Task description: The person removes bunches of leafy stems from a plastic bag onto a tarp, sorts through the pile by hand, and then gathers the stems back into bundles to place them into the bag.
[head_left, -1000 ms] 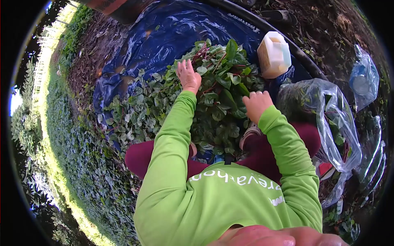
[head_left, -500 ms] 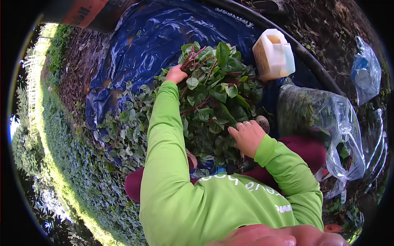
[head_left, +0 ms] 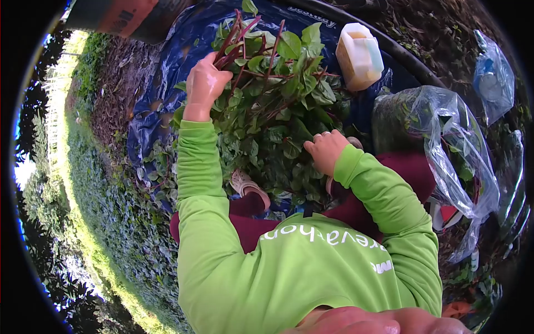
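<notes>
My left hand (head_left: 207, 83) is closed round a bunch of reddish leafy stems (head_left: 239, 42), held up at the top left of a heap of green leafy cuttings (head_left: 283, 133). The stem ends point away from me and the broad leaves hang to the right. At the heap's right edge my right hand (head_left: 328, 151) rests with curled fingers against the leaves. Whatever its fingertips pinch is hidden. Rings show on that hand. The heap lies between my feet, on a blue plastic sheet (head_left: 183, 42).
A translucent jug (head_left: 359, 55) with brownish contents stands beyond the heap. Right of it lies a clear plastic bag (head_left: 461, 150) with greenery inside, and farther off another bag (head_left: 494, 78). A dark tube (head_left: 406, 61) borders the sheet. A clog (head_left: 248, 186) shows below.
My left hand has lifted the bunch of stems and moved left and away from me, spreading the leaves upward. My right hand has shifted slightly up and left, still beside the heap.
</notes>
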Motion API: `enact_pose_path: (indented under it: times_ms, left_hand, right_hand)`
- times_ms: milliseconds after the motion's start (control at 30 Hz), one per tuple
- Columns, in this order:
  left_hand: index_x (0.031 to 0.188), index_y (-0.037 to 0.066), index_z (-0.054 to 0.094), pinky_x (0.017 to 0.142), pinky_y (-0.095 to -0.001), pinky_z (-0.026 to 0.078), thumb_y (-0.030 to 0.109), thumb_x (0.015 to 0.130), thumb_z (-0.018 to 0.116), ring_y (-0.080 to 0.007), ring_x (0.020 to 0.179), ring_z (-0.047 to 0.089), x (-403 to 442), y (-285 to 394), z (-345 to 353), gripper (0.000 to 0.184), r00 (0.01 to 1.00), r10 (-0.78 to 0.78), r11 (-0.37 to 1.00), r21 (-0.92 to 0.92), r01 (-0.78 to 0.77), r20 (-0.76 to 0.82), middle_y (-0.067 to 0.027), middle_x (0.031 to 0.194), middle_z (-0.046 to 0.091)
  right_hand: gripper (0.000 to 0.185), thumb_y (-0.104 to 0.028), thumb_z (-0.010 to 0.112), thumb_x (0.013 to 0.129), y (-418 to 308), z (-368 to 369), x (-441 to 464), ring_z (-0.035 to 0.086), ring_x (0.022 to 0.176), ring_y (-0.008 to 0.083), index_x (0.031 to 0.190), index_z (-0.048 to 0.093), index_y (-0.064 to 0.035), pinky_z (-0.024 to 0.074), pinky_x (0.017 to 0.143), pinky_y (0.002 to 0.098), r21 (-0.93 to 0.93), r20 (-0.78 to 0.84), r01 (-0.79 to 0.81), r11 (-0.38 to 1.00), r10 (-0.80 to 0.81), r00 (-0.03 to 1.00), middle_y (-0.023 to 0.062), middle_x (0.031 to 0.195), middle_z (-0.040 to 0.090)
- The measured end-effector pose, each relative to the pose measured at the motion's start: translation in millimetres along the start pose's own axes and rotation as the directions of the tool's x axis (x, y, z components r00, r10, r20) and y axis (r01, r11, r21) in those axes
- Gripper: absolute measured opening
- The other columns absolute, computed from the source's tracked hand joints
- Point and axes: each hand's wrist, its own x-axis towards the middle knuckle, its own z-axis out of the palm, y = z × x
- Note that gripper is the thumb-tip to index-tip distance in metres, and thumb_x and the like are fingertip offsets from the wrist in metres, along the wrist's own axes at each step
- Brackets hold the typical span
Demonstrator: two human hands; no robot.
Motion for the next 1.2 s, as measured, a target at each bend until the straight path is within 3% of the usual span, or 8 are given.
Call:
enact_pose_path:
  times_ms: [267, 367, 600, 700, 833, 967, 1067, 1200]
  left_hand:
    - [0.130, 0.009, 0.063, 0.089, -0.0390, 0.053, 0.022, 0.070, 0.075, -0.0358, 0.102, 0.068, -26.4, -2.7, 38.2, 0.062, 0.960, 0.106, 0.990, -0.120, -0.077, 0.259, -0.0186, 0.112, 0.072]
    - [0.163, 0.022, 0.009, 0.115, -0.0722, 0.017, 0.029, 0.067, 0.087, -0.0369, 0.151, 0.022, -56.3, -9.5, 133.6, 0.123, 0.935, -0.078, 0.945, 0.324, -0.042, 0.347, -0.0149, 0.165, 0.024]
    - [0.162, 0.022, 0.013, 0.119, -0.0568, 0.023, 0.028, 0.065, 0.085, -0.0370, 0.151, 0.026, -86.7, -58.1, 221.0, 0.122, 0.966, -0.088, 0.995, -0.034, 0.099, 0.242, -0.0163, 0.164, 0.027]
    - [0.150, 0.024, 0.048, 0.119, -0.0585, 0.021, 0.029, 0.069, 0.080, -0.0378, 0.149, 0.030, -87.1, -67.8, 209.8, 0.087, 0.998, -0.015, 0.917, -0.396, 0.041, 0.068, -0.0170, 0.160, 0.037]
    - [0.111, 0.021, 0.077, 0.115, -0.0439, 0.034, 0.028, 0.080, 0.075, -0.0407, 0.141, 0.042, -95.1, -66.4, 193.7, 0.032, 0.996, 0.010, 0.993, -0.120, -0.020, -0.084, -0.0175, 0.144, 0.057]
    - [0.104, 0.016, 0.077, 0.110, -0.0454, 0.038, 0.026, 0.081, 0.077, -0.0373, 0.131, 0.052, -92.4, -65.7, 171.7, 0.025, 0.988, 0.140, 0.990, -0.026, -0.142, -0.060, -0.0156, 0.132, 0.065]
    - [0.099, 0.011, 0.077, 0.108, -0.0427, 0.039, 0.011, 0.083, 0.075, -0.0300, 0.114, 0.064, -83.4, -62.4, 141.2, 0.017, 0.967, 0.143, 0.923, -0.326, -0.206, -0.209, -0.0132, 0.116, 0.071]
    - [0.101, 0.013, 0.075, 0.118, -0.0525, 0.024, 0.015, 0.083, 0.075, -0.0303, 0.134, 0.050, -92.6, -27.1, 79.5, 0.018, 0.887, 0.412, 0.906, 0.201, -0.373, -0.208, -0.0088, 0.126, 0.068]
  right_hand:
    - [0.022, -0.022, 0.057, 0.091, -3.7, -1.0, -0.6, 0.068, 0.102, 0.0244, 0.107, 0.071, -0.0127, 0.0485, 0.084, 0.0405, -0.017, 0.021, 0.001, 1.000, -0.001, 1.000, 0.0078, 0.103, 0.070]
    - [0.025, -0.022, 0.056, 0.092, -8.2, 3.5, -2.0, 0.068, 0.103, 0.0242, 0.110, 0.071, -0.0128, 0.0484, 0.085, 0.0403, -0.027, 0.069, 0.006, 1.000, -0.004, 0.998, 0.0073, 0.105, 0.071]
    - [0.024, -0.024, 0.057, 0.093, -11.1, 7.7, -6.6, 0.068, 0.103, 0.0239, 0.108, 0.073, -0.0147, 0.0482, 0.084, 0.0400, -0.027, 0.089, 0.013, 1.000, -0.011, 0.996, 0.0070, 0.106, 0.071]
    - [0.024, -0.025, 0.057, 0.093, -9.7, 2.5, -8.4, 0.068, 0.102, 0.0238, 0.108, 0.073, -0.0149, 0.0481, 0.083, 0.0396, -0.030, 0.080, 0.023, 0.999, -0.020, 0.997, 0.0066, 0.106, 0.071]
    - [0.024, -0.026, 0.057, 0.093, -8.1, 5.7, -6.6, 0.068, 0.101, 0.0239, 0.109, 0.071, -0.0145, 0.0484, 0.084, 0.0394, -0.052, 0.070, 0.021, 0.998, -0.018, 0.997, 0.0065, 0.106, 0.071]
    - [0.023, -0.026, 0.057, 0.094, -4.6, 4.7, -5.4, 0.068, 0.101, 0.0241, 0.109, 0.070, -0.0140, 0.0487, 0.084, 0.0391, -0.047, 0.077, 0.041, 0.998, -0.038, 0.996, 0.0069, 0.106, 0.071]
    - [0.032, -0.028, 0.073, 0.084, -1.4, 4.7, -1.6, 0.066, 0.102, 0.0280, 0.110, 0.065, -0.0117, 0.0481, 0.085, 0.0413, 0.012, 0.090, -0.008, 1.000, 0.007, 0.996, 0.0090, 0.103, 0.067]
    - [0.039, -0.023, 0.074, 0.083, -2.4, -4.3, 7.7, 0.053, 0.129, 0.0319, 0.119, 0.065, -0.0110, 0.0430, 0.105, 0.0445, 0.087, -0.341, 0.120, 0.989, -0.084, 0.936, 0.0168, 0.132, 0.060]
